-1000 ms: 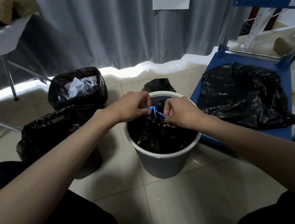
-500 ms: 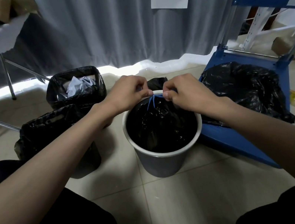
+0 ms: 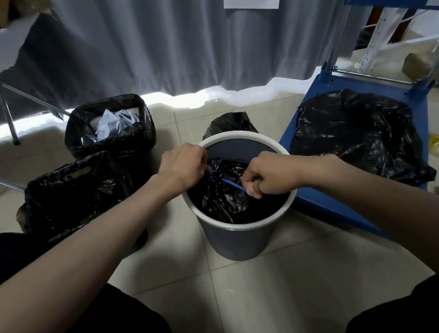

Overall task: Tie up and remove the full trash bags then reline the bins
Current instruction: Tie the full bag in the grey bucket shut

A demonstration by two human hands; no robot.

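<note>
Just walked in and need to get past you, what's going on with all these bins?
A person is tying shut the black bag inside the round white-rimmed bin. The left hand grips the gathered neck of the bag, and the right hand pinches the blue drawstring, which runs taut between the two. The bag sits in the bin, not yet lifted out. Two black-lined bins stand to the left; the far one holds crumpled paper. Another black bag lies on a blue cart.
</note>
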